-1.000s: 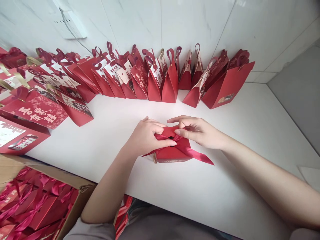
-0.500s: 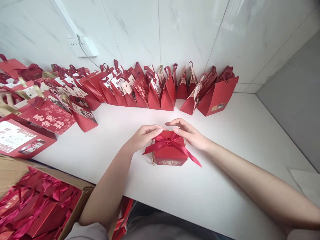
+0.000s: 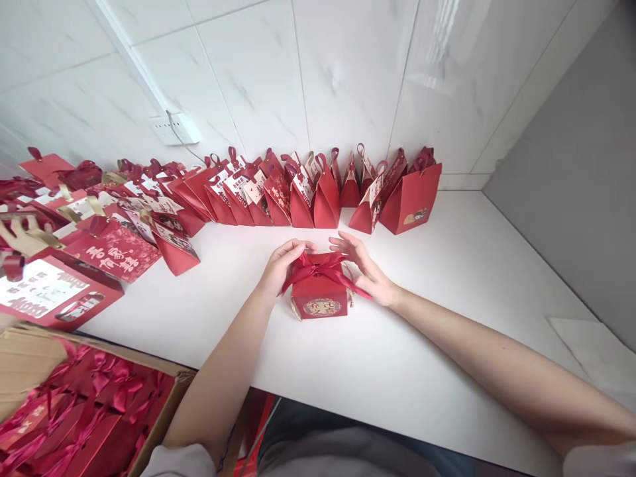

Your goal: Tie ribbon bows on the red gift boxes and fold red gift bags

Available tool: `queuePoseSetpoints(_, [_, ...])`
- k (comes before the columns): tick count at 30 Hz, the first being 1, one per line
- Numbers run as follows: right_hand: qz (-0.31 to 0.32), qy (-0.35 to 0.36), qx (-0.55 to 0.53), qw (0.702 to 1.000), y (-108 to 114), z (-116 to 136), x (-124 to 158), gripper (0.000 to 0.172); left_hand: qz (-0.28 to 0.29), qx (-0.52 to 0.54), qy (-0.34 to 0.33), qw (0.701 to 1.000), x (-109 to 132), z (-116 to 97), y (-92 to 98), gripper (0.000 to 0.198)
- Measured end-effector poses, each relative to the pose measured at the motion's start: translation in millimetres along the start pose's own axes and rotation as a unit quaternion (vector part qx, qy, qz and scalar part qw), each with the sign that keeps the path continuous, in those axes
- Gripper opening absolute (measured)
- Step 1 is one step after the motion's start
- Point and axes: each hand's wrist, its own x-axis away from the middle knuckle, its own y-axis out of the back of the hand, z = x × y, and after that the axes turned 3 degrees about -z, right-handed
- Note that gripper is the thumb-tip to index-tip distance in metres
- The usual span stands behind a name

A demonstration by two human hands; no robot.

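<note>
A small red gift box with a round gold emblem stands upright on the white table, a red ribbon bow tied at its top and beige cord at its sides. My left hand is at the box's upper left, thumb and fingers closed at the ribbon's left loop. On the right, my right hand has its fingers spread, its palm side close to the box and the ribbon tail.
Red gift bags line the wall, with more piled at the left. A cardboard box of ribboned red boxes sits at the lower left. Another person's hand shows at the far left. A wall socket has a cable.
The view has shifted. The red box now shows more of its front emblem. My right hand has opened away from the box's top edge, and my left hand has moved to the bow's left loop.
</note>
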Motion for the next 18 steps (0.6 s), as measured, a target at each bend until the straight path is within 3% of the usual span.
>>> queuePoseSetpoints(3, [0.068, -0.060, 0.011, 0.996, -2, -3, 0, 0.118, -0.059, 0.024, -0.027, 0.998, -2, 2, 1.1, 0.020])
queuePoseSetpoints(7, [0.107, -0.103, 0.001, 0.989, -5, -9, 0, 0.119, -0.106, 0.001, -0.027, 0.994, -7, 8, 6.2, 0.019])
queuePoseSetpoints(16, [0.069, -0.116, -0.009, 0.991, 4, -10, -3, 0.113, -0.192, 0.036, -0.011, 0.981, -19, 27, 20.2, 0.019])
queuePoseSetpoints(18, [0.032, -0.127, -0.032, 0.991, 6, -13, -5, 0.112, -0.166, 0.025, -0.003, 0.986, -21, 27, 23.3, 0.032])
